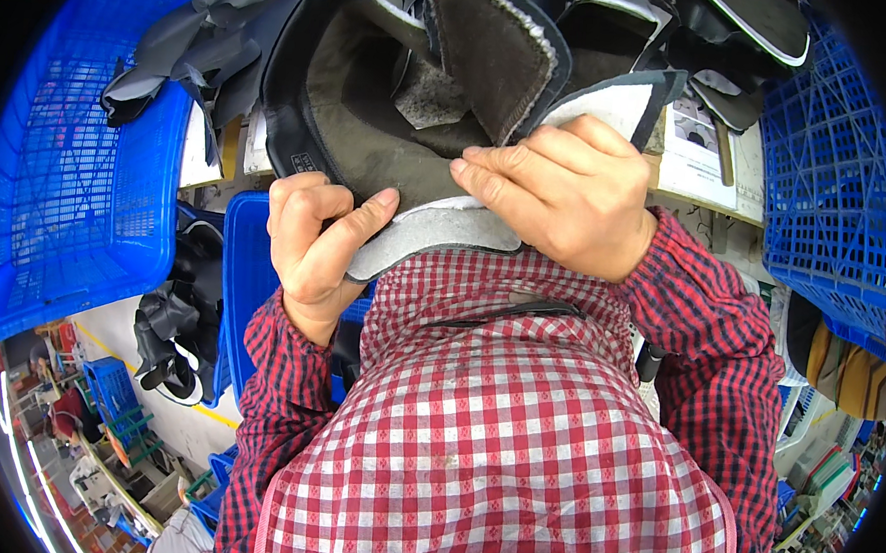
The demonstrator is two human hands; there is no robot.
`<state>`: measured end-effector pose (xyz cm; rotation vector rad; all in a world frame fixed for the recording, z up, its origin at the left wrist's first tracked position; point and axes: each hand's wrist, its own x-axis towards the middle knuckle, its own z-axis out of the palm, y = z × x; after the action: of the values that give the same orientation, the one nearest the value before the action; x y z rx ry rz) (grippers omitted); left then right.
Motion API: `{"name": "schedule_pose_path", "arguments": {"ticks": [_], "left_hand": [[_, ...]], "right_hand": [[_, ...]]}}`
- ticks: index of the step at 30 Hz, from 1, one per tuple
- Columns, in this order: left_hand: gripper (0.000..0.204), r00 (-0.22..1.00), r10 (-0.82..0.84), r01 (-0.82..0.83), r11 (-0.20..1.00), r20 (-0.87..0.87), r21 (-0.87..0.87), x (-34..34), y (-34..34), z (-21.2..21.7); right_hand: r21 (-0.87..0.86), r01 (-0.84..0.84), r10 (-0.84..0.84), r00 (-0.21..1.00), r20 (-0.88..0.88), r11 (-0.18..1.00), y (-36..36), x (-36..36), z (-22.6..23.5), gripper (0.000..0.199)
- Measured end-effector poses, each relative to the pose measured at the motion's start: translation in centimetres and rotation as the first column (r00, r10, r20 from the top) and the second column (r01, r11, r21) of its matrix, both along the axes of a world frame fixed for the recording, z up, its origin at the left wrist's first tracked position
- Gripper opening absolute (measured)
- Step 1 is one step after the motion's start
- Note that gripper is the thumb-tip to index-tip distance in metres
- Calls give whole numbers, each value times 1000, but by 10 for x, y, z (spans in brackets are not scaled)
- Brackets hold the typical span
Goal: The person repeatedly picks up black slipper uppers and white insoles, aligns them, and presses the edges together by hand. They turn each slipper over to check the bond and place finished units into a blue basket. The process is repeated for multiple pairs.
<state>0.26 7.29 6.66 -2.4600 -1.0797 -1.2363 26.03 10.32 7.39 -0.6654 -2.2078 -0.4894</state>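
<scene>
Blue plastic mesh fills the left rim, a big basket (67, 177) with dark cut pieces (190, 38) draped over its upper edge, and below it more black pieces (175, 323) hang beside a smaller blue crate (248, 266). Next comes the left hand (315, 240), curled tight, its thumb pressed onto the pale grey edge of the shoe upper (391, 124), a black shell lined in grey felt that is held up close to the chest in front of the red-checked shirt (496, 409). Its padded tongue (490, 49) stands up in the middle, dark and fuzzy with a light trim. The right hand (558, 192) lies over the lining, fingers bent and pinching the grey foam collar near the tongue's base. By my reading the lining is partly seated: the collar edge at the left looks pressed flat, while the stretch under the right hand looks loose and folded. A further stack of black pieces (746, 32) waits on the tabletop (704, 175) behind, beside another blue basket (834, 177) at the right rim
</scene>
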Motion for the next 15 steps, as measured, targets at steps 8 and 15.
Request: {"name": "schedule_pose_path", "arguments": {"ticks": [8,15], "left_hand": [[37,999,14,-16,999,50,36,14,-16,17],[24,994,21,-52,953,-106,-300,10,6,43]], "right_hand": [[-447,9,87,977,193,895,-42,16,36,41],[-394,94,-68,994,81,914,-21,-4,11,16]]}}
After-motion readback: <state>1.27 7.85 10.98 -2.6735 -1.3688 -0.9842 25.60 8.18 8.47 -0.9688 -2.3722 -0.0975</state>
